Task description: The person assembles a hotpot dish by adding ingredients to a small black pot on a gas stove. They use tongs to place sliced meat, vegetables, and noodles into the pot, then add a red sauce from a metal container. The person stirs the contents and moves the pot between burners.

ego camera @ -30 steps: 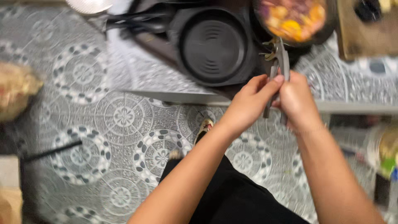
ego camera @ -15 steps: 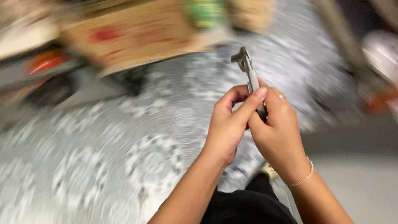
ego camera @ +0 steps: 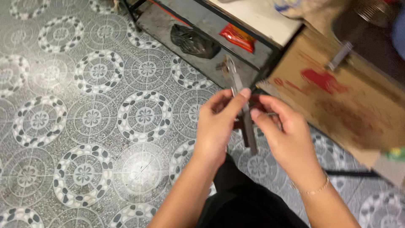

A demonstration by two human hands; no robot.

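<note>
- Both of my hands close on one metal tool (ego camera: pixel 241 110): my left hand (ego camera: pixel 217 126) pinches its shaft between thumb and fingertips, and my right hand (ego camera: pixel 283 135) wraps the lower part, a thin bracelet (ego camera: pixel 314 190) at that wrist
- Held almost upright in front of me, the tool points its jaw-like head (ego camera: pixel 228 67) away from me and its dark handle end down between my palms; whether it is pliers or a wrench I cannot tell
- Half a second ago the view was smeared with motion; a second ago the tool was raised over a counter with a dark pan and a bowl of food. Now my grip is unchanged but the backdrop is a patterned tile floor (ego camera: pixel 93 118)
- That reads as my head having turned while the tool stayed put in my fingers, so the work on it looks uninterrupted
- Behind the tool lie a low shelf (ego camera: pixel 211 25) with a black bag (ego camera: pixel 195 41) and a red packet (ego camera: pixel 238 37), and to the right a cardboard box (ego camera: pixel 337 101)
</note>
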